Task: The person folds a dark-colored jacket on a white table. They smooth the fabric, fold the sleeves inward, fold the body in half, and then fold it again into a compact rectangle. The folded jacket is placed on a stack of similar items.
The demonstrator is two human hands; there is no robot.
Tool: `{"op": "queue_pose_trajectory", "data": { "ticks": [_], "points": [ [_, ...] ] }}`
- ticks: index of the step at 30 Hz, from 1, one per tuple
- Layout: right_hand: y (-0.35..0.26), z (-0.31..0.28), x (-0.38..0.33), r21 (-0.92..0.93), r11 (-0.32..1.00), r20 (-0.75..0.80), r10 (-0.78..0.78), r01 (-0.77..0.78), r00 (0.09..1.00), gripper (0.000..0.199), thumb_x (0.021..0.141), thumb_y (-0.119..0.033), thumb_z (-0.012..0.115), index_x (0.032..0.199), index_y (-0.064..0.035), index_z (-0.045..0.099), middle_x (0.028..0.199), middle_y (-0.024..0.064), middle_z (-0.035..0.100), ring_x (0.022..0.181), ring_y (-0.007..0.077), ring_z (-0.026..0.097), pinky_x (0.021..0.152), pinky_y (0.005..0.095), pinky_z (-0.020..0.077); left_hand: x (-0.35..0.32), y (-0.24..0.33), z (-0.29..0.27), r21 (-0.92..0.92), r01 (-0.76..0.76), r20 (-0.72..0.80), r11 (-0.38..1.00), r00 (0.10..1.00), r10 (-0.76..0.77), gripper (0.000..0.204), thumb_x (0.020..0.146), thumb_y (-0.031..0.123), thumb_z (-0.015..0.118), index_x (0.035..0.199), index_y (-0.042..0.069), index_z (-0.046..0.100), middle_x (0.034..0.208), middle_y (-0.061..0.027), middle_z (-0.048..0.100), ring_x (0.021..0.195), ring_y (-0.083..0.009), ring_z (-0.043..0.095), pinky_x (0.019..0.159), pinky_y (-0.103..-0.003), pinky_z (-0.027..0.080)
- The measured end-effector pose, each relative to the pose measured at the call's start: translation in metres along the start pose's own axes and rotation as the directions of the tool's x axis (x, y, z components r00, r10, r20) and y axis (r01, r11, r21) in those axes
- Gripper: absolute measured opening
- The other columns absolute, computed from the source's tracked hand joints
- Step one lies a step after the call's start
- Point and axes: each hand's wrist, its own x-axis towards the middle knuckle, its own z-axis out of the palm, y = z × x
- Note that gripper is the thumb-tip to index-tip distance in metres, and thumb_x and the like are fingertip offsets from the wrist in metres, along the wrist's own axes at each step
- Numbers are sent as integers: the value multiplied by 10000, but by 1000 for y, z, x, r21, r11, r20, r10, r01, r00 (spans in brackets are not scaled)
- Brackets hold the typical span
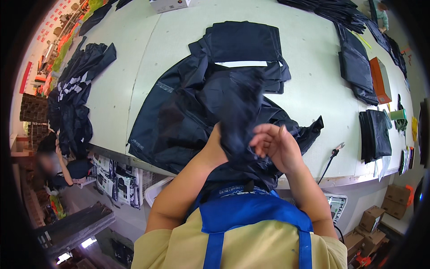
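A black, shiny garment (179,107) lies spread over the near middle of the table, its lower part reaching past the edge toward me. One part of it (242,107) is lifted and smeared by motion. My left hand (217,144) is up against this lifted part, its fingers hidden by the cloth. Just to the right, my right hand (278,145) has its fingers apart and slightly curled, palm toward the cloth. Beyond the garment lies a stack of folded black cloth pieces (245,41) with a white strip along its near edge.
Thread snips (339,149) on a dark cord lie right of the garment. Folded black stacks (375,134), an orange box (380,80) and a green spool (397,114) stand farther right. A black garment heap (74,89) lies left, near another person's arm (64,163). Cartons (371,219) stand below right.
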Motion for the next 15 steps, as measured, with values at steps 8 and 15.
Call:
{"op": "queue_pose_trajectory", "data": {
  "ticks": [8,15],
  "points": [
    [1,1,-11,-137,978,-265,-190,158,945,396,902,-243,579,1222,-14,533,1154,139,608,996,250,624,879,385,532,-6,59,-6,509,-239,110,827,971,213,670,622,-61,599,1275,70,524,1323,-155,470,1200,-329,471,985,-390,377],
    [24,12,-18,-593,709,-75,-522,383,850,416,858,-200,639,1210,-54,473,1183,131,555,1020,216,572,913,352,482,-29,82,11,-36,121,-52,992,991,-123,512,725,118,781,1165,3,546,1006,-107,575,759,-140,558,601,-235,464]
  ]
}}
